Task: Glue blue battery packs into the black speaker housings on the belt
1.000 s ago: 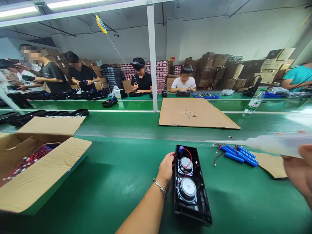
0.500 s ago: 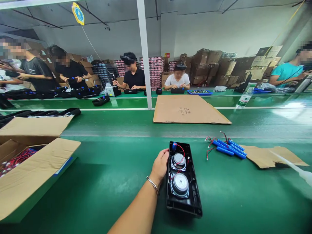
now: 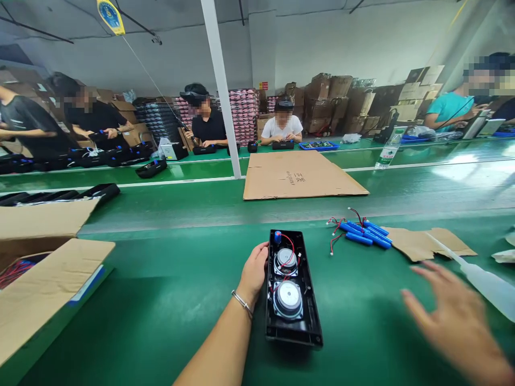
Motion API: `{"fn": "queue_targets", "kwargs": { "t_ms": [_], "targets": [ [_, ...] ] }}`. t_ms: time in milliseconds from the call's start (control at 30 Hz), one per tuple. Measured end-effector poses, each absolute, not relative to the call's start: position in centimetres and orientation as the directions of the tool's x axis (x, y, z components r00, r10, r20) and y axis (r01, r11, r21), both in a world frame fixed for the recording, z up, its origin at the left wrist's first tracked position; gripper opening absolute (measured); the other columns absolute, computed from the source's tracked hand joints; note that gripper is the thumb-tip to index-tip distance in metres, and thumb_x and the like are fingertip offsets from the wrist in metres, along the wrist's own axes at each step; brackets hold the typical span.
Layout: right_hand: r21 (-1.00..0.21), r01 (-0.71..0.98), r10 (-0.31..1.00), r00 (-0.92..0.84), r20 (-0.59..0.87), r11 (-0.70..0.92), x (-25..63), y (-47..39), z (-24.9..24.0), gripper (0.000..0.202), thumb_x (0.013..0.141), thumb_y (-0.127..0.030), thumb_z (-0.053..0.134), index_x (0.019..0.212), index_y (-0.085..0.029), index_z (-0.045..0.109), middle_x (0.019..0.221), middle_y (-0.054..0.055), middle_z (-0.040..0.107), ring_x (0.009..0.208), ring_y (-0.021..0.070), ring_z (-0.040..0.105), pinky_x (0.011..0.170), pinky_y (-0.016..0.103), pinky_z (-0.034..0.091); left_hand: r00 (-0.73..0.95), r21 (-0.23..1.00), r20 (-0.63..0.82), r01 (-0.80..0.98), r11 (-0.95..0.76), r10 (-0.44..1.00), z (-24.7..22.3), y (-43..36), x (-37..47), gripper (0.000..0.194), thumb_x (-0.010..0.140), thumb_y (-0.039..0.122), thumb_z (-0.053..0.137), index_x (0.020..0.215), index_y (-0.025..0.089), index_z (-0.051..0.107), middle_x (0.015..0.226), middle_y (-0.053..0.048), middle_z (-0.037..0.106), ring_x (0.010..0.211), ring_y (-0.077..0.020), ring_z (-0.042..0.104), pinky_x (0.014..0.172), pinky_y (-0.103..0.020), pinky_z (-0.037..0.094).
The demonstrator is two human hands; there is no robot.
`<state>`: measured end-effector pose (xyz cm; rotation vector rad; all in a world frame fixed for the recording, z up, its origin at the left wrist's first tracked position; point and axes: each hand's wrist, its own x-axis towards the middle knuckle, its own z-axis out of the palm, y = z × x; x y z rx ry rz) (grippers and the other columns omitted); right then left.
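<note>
My left hand [image 3: 254, 273] grips the left edge of a black speaker housing [image 3: 311, 316], its fingers partly hidden behind the side. Inside the housing sit two round silver speaker drivers [image 3: 288, 297] with red and black wires. A small blue cylinder [image 3: 278, 236] stands in its upper left corner. My right hand [image 3: 450, 311], blurred, is over the bench at the right with fingers spread and nothing in it. Close to that hand lie a white squeeze bottle [image 3: 488, 284] with a long nozzle and a torn piece of cardboard [image 3: 432, 243]. Several blue battery cells [image 3: 366, 234] with wired connectors lie left of the cardboard.
On the left, an open cardboard box [image 3: 52, 289] holds red and blue wired parts. A flat cardboard sheet [image 3: 303, 174] lies beyond the housing, near a white post [image 3: 221, 86]. A tilted water bottle [image 3: 389, 150] stands farther back. Several co-workers sit or stand across the line.
My right hand has come into view from the right, reaching near the squeeze bottle. The view has turned slightly right, and my left hand still holds the speaker housing.
</note>
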<state>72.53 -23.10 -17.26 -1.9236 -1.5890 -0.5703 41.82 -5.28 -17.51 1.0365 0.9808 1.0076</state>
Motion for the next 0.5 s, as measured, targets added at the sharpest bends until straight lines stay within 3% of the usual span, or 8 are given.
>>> {"fn": "queue_targets", "kwargs": {
  "t_ms": [67,133,200,300,367,500],
  "targets": [
    [-0.132,0.974,0.777,-0.063,0.627,0.185,67.0,-23.0,-17.5,0.037,0.089,-0.038,0.043,0.12,-0.018,0.046,0.121,0.015,0.049,0.113,0.0279,0.048,0.091,0.043,0.043,0.259,0.952,-0.15,-0.221,0.21,0.954,-17.7,-5.2,41.8,0.048,0.077,0.048,0.056,0.111,0.014,0.055,0.102,-0.008,0.065,0.087,-0.0181,0.061,0.077,-0.028,0.047],
    [-0.093,0.915,0.766,-0.269,0.584,0.393,62.2,-22.9,-17.5,0.039,0.088,-0.041,0.048,0.12,-0.019,0.048,0.116,0.011,0.054,0.106,0.0208,0.054,0.083,0.028,0.05,0.269,0.947,-0.142,-0.244,0.21,0.953,-18.1,-5.1,41.8,0.049,0.076,0.049,0.057,0.11,0.014,0.056,0.104,-0.009,0.065,0.089,-0.0192,0.061,0.078,-0.029,0.047],
    [-0.039,0.842,0.706,-0.425,0.567,0.538,58.8,-22.7,-17.6,0.044,0.088,-0.045,0.048,0.121,-0.017,0.048,0.114,0.011,0.056,0.101,0.0181,0.057,0.078,0.022,0.051,0.274,0.944,-0.135,-0.258,0.208,0.952,-18.3,-5.0,41.7,0.047,0.076,0.049,0.057,0.109,0.015,0.056,0.104,-0.009,0.065,0.091,-0.0202,0.061,0.08,-0.03,0.047],
    [-0.09,0.808,0.712,-0.452,0.538,0.582,56.8,-21.8,-17.7,0.028,0.088,-0.027,0.041,0.112,-0.017,0.051,0.099,0.007,0.062,0.079,0.0162,0.062,0.062,0.023,0.053,0.271,0.939,-0.124,-0.278,0.201,0.954,-18.4,-5.0,41.7,0.046,0.075,0.049,0.058,0.105,0.015,0.058,0.102,-0.009,0.066,0.094,-0.021,0.06,0.081,-0.031,0.047],
    [-0.189,0.808,0.763,-0.412,0.498,0.558,56.8,-20.8,-17.6,0.03,0.079,-0.013,0.039,0.105,-0.02,0.053,0.088,0.003,0.063,0.068,0.0152,0.06,0.055,0.024,0.052,0.241,0.928,-0.123,-0.316,0.198,0.963,-18.3,-5.0,41.7,0.045,0.073,0.049,0.061,0.102,0.014,0.06,0.102,-0.009,0.066,0.094,-0.0209,0.06,0.081,-0.03,0.047],
    [-0.246,0.853,0.834,-0.32,0.45,0.46,58.5,-16.3,-16.9,0.038,0.077,-0.011,0.043,0.112,-0.022,0.051,0.103,0.006,0.061,0.088,0.0187,0.06,0.075,0.03,0.052,0.168,0.88,-0.177,-0.415,0.232,0.97,-18.3,-5.2,41.6,0.049,0.071,0.05,0.062,0.103,0.013,0.058,0.104,-0.011,0.065,0.093,-0.0204,0.06,0.079,-0.029,0.047]
  ]
}}
